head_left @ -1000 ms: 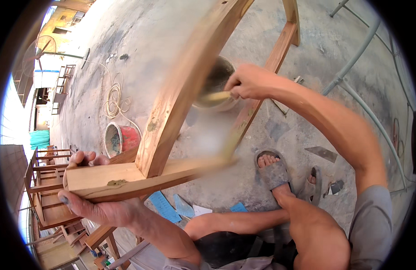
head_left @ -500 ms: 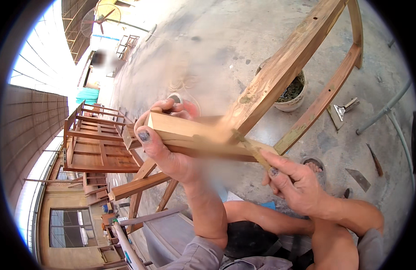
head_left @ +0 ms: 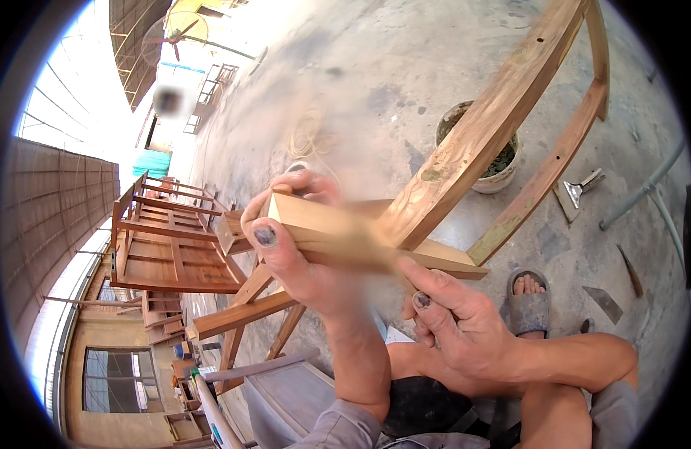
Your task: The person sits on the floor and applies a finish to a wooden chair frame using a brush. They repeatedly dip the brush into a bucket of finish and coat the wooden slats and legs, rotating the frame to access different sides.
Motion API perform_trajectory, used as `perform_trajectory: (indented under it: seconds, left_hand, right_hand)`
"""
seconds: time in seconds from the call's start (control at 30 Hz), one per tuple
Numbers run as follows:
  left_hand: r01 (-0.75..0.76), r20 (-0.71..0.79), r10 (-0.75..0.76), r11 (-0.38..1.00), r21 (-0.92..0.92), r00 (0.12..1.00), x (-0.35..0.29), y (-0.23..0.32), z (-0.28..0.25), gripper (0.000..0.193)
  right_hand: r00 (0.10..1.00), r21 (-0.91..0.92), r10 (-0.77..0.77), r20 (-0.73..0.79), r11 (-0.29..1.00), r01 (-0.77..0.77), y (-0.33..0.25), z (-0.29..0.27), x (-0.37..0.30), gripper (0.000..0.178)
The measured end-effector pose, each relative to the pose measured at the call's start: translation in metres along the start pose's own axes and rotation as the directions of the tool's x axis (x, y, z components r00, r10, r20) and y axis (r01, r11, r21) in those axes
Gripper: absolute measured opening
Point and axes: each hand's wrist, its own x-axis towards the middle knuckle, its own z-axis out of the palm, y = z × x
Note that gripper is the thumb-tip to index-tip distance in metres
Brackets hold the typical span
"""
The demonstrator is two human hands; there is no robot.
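My left hand is wrapped round the squared end of a pale wooden chair-like frame, thumb on the near side. The frame's long curved members reach up to the upper right. At the joint below, my right hand pinches a thin, flat, putty-coloured strip, its forefinger stretched along it toward the wood. A smear in the picture blurs the strip's tip and the wood around it, so whether they touch is hard to make out. Greenish-brown patches mark the frame's members.
A bucket of dark scraps stands behind the frame. On the concrete floor lie a wide scraper, a wooden-handled blade and a metal plate. My slippered foot is near. Brown wooden furniture stands at left.
My right hand has moved slightly left and down along the joint, and less of the strip shows. The frame and my left hand sit a little farther right and lower in view.
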Motion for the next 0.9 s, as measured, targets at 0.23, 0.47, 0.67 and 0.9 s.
perform_trajectory:
  seconds: [0.23,0.47,0.67,0.9]
  left_hand:
    - [0.018,0.012,-0.017,0.998,-0.056,1.0,-0.001,-0.001,-0.005,0.044]
    - [-0.051,-0.135,0.06,0.996,0.067,0.989,0.001,-0.003,0.005,0.051]
    - [-0.067,-0.13,0.077,0.995,0.08,0.989,0.001,-0.002,0.007,0.053]
    - [-0.086,-0.125,0.094,0.994,0.071,0.988,-0.002,-0.001,0.008,0.054]
  right_hand:
    - [0.999,-0.128,0.038,-0.008,0.991,-0.039,-0.01,-0.001,0.0,0.049]
    - [0.996,-0.357,-0.08,0.029,0.93,0.085,-0.019,-0.004,0.002,0.048]
    - [0.988,-0.417,-0.147,0.05,0.896,0.155,-0.019,-0.007,0.0,0.051]
    - [0.978,-0.457,-0.199,0.068,0.865,0.207,-0.019,-0.009,-0.005,0.062]
